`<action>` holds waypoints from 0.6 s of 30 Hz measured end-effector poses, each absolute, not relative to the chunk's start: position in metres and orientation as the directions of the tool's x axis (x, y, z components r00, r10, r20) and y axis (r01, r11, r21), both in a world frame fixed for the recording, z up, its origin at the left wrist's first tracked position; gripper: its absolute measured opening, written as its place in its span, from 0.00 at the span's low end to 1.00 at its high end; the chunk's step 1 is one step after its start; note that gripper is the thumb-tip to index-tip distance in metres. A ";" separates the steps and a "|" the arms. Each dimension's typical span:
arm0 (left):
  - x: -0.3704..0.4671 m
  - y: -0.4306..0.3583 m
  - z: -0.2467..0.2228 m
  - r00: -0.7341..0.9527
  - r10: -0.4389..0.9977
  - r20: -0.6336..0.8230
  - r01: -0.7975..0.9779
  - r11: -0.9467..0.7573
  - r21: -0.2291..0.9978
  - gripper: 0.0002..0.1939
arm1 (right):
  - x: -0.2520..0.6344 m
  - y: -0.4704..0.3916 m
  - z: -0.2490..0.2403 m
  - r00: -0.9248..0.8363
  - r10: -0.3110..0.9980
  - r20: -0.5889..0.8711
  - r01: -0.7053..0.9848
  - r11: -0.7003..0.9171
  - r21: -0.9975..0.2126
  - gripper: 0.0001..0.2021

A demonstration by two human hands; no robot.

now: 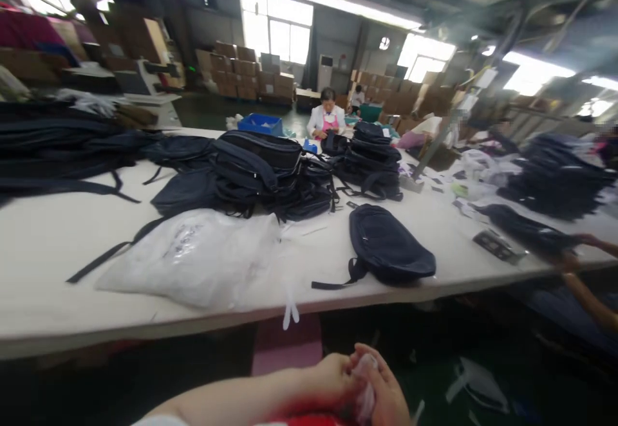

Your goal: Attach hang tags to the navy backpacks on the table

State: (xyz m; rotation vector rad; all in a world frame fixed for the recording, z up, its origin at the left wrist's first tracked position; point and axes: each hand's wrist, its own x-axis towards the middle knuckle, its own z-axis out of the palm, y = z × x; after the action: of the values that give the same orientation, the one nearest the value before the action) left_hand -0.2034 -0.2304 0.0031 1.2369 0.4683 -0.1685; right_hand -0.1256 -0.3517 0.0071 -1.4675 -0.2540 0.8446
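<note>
Below the table's front edge, my left hand (333,374) and my right hand (389,395) are brought together. The fingers of both close on a small crumpled whitish piece (367,374), thin and soft-looking; blur keeps me from telling whether it is plastic, paper or cloth. Nearest beyond them on the table lies a dark navy backpack (386,242), with a strap trailing to its left. To the left of that, a large clear plastic bag (203,259) with pale contents rests at the edge. Thin white strips (290,313) hang over the edge between the two.
Dark backpacks (255,165) are heaped mid-table, with more stacked behind (369,159) and at right (555,175). A blue bin (261,123) and a person in a pink apron (328,117) are across the table. At right, a co-worker's hands (570,262) touch a dark bag.
</note>
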 end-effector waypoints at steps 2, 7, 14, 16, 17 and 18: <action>-0.177 -0.227 0.002 0.842 0.213 -0.495 0.405 0.355 0.842 0.13 | -0.092 -0.342 0.010 0.579 0.790 -0.201 -0.100 -0.176 -0.979 0.23; -0.107 -0.243 0.008 0.806 0.338 -0.486 0.311 0.455 0.834 0.13 | 0.017 -0.335 0.021 0.249 0.953 -0.175 0.108 -0.207 -0.972 0.18; -0.043 -0.258 0.008 0.704 0.471 -0.531 0.500 0.203 0.842 0.18 | 0.153 -0.335 0.007 0.258 0.818 -0.514 -0.362 -0.411 -0.837 0.25; -0.049 -0.248 0.000 0.496 0.654 -0.571 0.669 0.131 0.731 0.15 | 0.173 -0.329 0.004 0.276 0.805 -0.525 -0.334 -0.432 -0.838 0.26; -0.056 -0.243 -0.004 0.384 0.737 -0.557 0.734 0.123 0.668 0.13 | 0.180 -0.324 0.004 0.275 0.809 -0.520 -0.306 -0.439 -0.845 0.26; -0.064 -0.236 -0.007 0.287 0.797 -0.531 0.778 0.129 0.615 0.12 | 0.186 -0.318 0.005 0.264 0.820 -0.508 -0.275 -0.441 -0.854 0.26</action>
State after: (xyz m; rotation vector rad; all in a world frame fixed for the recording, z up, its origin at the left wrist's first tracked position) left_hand -0.0644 -0.2360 -0.0071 1.6267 1.4714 0.0251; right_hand 0.1857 -0.3183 0.0047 -1.5391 -0.5250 1.3820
